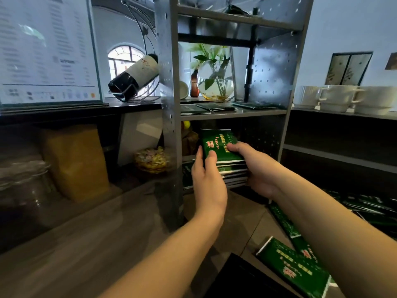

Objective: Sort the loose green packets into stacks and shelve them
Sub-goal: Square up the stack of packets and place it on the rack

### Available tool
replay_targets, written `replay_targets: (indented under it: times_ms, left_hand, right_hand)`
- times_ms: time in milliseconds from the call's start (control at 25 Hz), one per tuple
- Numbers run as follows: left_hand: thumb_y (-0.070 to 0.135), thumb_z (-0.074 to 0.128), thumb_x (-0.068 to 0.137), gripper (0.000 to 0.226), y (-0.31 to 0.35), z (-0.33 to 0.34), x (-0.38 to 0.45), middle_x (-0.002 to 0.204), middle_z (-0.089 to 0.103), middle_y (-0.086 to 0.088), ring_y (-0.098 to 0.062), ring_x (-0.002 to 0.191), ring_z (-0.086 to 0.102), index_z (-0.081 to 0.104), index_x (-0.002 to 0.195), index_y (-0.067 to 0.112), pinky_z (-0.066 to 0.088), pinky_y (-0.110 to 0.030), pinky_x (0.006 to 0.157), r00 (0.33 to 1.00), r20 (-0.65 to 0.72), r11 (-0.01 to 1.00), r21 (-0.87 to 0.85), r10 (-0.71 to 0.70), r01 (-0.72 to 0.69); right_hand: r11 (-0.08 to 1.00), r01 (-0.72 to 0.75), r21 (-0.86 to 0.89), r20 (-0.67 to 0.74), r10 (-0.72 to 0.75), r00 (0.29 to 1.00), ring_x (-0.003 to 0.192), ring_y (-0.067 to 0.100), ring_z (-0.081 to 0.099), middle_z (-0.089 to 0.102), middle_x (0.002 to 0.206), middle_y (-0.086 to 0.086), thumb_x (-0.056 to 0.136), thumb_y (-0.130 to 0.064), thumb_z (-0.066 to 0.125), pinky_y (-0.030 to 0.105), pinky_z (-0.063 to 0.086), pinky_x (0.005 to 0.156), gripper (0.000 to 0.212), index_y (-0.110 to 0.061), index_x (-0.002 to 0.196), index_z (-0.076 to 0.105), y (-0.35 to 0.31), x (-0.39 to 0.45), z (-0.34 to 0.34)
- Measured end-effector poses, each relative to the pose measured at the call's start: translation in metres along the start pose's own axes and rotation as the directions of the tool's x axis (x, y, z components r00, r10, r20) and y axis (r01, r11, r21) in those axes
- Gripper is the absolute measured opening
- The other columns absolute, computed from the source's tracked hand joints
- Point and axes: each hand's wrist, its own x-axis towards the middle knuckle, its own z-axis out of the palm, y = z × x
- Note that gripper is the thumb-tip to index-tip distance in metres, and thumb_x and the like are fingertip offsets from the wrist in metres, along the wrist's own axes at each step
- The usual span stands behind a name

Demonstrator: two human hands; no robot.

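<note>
A stack of green packets sits at the mouth of the lower bay of a grey metal shelf unit, held between both hands. My left hand grips its left side, thumb on the top packet. My right hand grips the right side, fingers curled over the top. Under and behind the stack, more green packets lie in the same bay. Flat packets rest on the shelf above. Loose green packets lie on the wooden counter at lower right, partly hidden by my right forearm.
A glass vase with a plant and a small brown bottle stand on the upper shelf. A wine bottle in a wire rack, a menu board, a yellow bag and jars are at left. White cups sit at right.
</note>
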Motion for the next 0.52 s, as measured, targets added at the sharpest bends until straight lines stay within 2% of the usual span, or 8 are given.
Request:
replay_targets:
  times_ms: [120,240,320,400,440,520]
  left_hand:
    - [0.056,0.043,0.091,0.064,0.0,0.001,0.011,0.145,0.052,0.001,-0.019,0.128,0.054,0.042,0.152,0.035,0.046,-0.047,0.109,0.999,-0.043,0.999,0.045,0.011,-0.009]
    - [0.052,0.039,0.104,0.054,0.0,0.001,0.023,0.149,0.047,0.002,-0.014,0.129,0.049,0.039,0.154,0.032,0.041,-0.039,0.109,0.994,-0.106,0.991,0.133,0.039,-0.025]
    - [0.053,0.036,0.105,0.052,-0.002,0.0,0.03,0.146,0.05,0.0,-0.018,0.131,0.048,0.043,0.152,0.031,0.039,-0.044,0.112,0.988,-0.148,0.978,0.209,0.053,-0.021]
    - [0.051,0.036,0.104,0.052,-0.004,0.0,0.035,0.146,0.05,-0.001,-0.021,0.135,0.045,0.046,0.15,0.029,0.035,-0.047,0.114,0.978,-0.206,0.97,0.242,0.038,0.013]
    - [0.051,0.037,0.104,0.052,-0.004,0.001,0.036,0.147,0.049,-0.002,-0.022,0.137,0.044,0.046,0.149,0.027,0.034,-0.047,0.114,0.972,-0.235,0.969,0.246,0.022,0.037]
    - [0.052,0.038,0.104,0.054,-0.005,0.003,0.036,0.148,0.049,-0.002,-0.023,0.137,0.044,0.047,0.149,0.024,0.035,-0.046,0.114,0.962,-0.272,0.971,0.224,-0.014,0.078]
  right_hand:
    - [0.999,0.019,-0.031,0.024,-0.018,1.0,0.091,0.023,0.072,0.072,0.112,0.009,0.099,-0.038,0.055,0.033,0.056,0.066,0.038,-0.021,0.133,0.057,-0.002,0.018,0.006]
    - [0.999,-0.004,-0.044,0.065,0.007,0.998,0.085,0.022,0.075,0.077,0.103,0.007,0.098,-0.043,0.054,0.031,0.056,0.064,0.034,-0.02,0.12,0.065,0.0,0.032,0.01]
    - [0.998,0.002,-0.066,0.073,0.003,0.997,0.087,0.021,0.075,0.077,0.102,0.006,0.098,-0.045,0.053,0.033,0.057,0.068,0.033,-0.022,0.117,0.066,0.002,0.042,0.015]
    - [0.993,0.017,-0.115,0.069,-0.009,0.998,0.099,0.026,0.071,0.073,0.113,0.008,0.098,-0.045,0.052,0.038,0.057,0.082,0.036,-0.023,0.123,0.064,0.003,0.053,0.019]
    - [0.993,0.006,-0.115,0.077,0.003,0.997,0.102,0.027,0.069,0.071,0.115,0.01,0.098,-0.045,0.052,0.04,0.056,0.084,0.037,-0.022,0.126,0.063,0.003,0.057,0.021]
    - [0.995,-0.032,-0.09,0.106,0.042,0.994,0.1,0.029,0.07,0.071,0.113,0.012,0.099,-0.043,0.052,0.039,0.056,0.08,0.037,-0.02,0.127,0.061,0.002,0.062,0.025]
